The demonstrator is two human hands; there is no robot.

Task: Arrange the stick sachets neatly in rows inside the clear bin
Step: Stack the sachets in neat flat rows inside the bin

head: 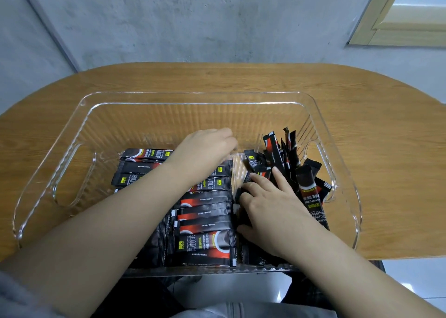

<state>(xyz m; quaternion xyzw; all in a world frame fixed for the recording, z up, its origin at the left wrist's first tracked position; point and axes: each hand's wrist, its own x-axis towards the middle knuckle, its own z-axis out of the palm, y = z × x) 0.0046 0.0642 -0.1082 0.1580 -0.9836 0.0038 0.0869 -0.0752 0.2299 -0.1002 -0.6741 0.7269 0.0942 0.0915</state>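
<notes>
A clear bin stands on the wooden table. Several black-and-red stick sachets lie flat in a stacked row across its left and middle. A loose heap of sachets leans against the right wall, some standing on end. My left hand reaches over the far end of the row, its fingers bent down toward the sachets; the fingertips are hidden. My right hand rests on the heap with the index finger straight, and the other fingers curl round a dark sachet at the row's right edge.
The oval wooden table stands against a grey concrete wall. The bin's near edge overhangs the table's front edge above my lap. A wooden-framed door shows at the top right.
</notes>
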